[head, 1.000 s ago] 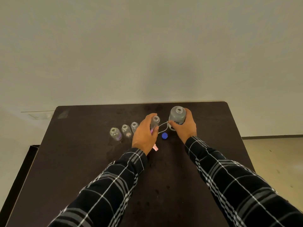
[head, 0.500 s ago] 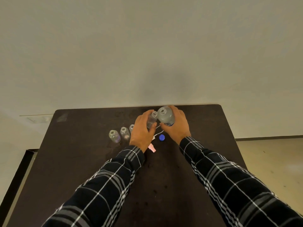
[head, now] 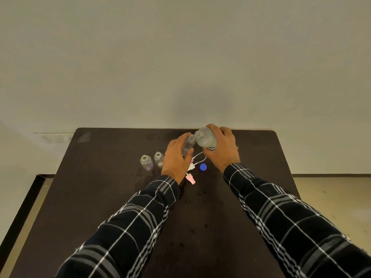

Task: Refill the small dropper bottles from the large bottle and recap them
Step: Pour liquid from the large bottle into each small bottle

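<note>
The right hand (head: 221,150) tilts the large bottle (head: 206,139) mouth-to-mouth against the small bottle (head: 188,144) gripped by the left hand (head: 176,159).

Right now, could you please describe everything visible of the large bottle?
The large bottle is cloudy, translucent, plastic by its look, uncapped, with a dark label near its base. The right hand grips it, tilted leftward, its open neck close against the mouth of the small bottle in the left hand.

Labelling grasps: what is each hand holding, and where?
Left hand grips a small dropper bottle by its body; right hand grips the large bottle by its body.
</note>
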